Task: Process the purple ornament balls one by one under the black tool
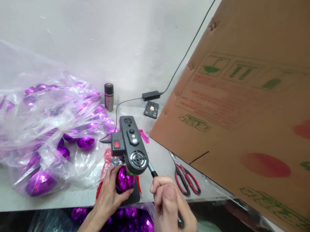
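The left hand (111,190) cups a purple faceted ball (124,179) on the black base under the machine head (133,146), fingers curled around it. Just to its right, the right hand (171,209) grips the machine's lever (152,171), which slants up-left toward the ball.

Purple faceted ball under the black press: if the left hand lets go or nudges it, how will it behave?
The purple ball looks round, so it would probably roll off the base once the left hand releases. Its glossy mirrored facets suggest a slick, likely thin, light shell that could dent or crack under the press.
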`<state>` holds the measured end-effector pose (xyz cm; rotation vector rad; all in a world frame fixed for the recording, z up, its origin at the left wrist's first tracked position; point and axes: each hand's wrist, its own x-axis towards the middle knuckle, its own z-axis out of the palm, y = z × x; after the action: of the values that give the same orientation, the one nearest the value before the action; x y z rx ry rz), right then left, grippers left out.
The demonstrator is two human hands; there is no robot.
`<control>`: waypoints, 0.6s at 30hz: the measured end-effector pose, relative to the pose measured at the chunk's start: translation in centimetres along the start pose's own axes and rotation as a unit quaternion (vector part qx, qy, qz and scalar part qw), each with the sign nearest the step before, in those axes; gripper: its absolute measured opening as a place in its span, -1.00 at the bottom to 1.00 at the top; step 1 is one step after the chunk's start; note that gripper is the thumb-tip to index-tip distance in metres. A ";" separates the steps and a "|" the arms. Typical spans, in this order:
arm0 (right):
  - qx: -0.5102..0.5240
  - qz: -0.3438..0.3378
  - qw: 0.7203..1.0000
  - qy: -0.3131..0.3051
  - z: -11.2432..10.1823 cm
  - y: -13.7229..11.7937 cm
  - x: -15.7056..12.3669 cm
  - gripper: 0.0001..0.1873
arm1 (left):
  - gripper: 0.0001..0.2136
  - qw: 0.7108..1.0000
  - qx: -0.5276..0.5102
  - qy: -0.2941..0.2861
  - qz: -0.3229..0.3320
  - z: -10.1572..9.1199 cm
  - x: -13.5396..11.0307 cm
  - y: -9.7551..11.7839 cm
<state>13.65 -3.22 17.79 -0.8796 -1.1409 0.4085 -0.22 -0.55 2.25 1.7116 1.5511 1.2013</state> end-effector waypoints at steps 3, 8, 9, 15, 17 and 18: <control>-0.001 0.002 1.000 -0.003 0.0 0.0 0.0 -0.53 | -0.30 1.000 0.008 0.010 0.004 0.7 -0.3 -0.5; -0.003 0.008 1.000 0.007 0.0 0.0 0.0 -0.51 | -0.25 0.998 -0.059 -0.011 -0.014 1.9 -0.7 -1.7; -0.003 0.011 1.000 0.012 0.0 0.0 0.0 -0.51 | -0.24 0.997 -0.070 -0.015 -0.019 2.0 -0.7 -2.0; 0.000 -0.048 0.997 0.065 0.9 0.9 -0.7 -0.48 | -0.20 0.996 -0.090 -0.007 -0.019 2.6 -0.6 -2.9; 0.001 -0.067 0.994 0.083 1.3 1.3 -0.9 -0.46 | -0.20 0.996 -0.088 -0.006 -0.011 2.7 -0.6 -2.9; 0.001 -0.073 0.993 0.089 1.4 1.5 -1.0 -0.46 | -0.20 0.996 -0.087 -0.006 -0.006 2.8 -0.7 -2.9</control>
<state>12.18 -2.39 16.23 -0.8083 -1.0324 0.2080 0.80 -0.12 -1.62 1.5908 1.4048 1.2786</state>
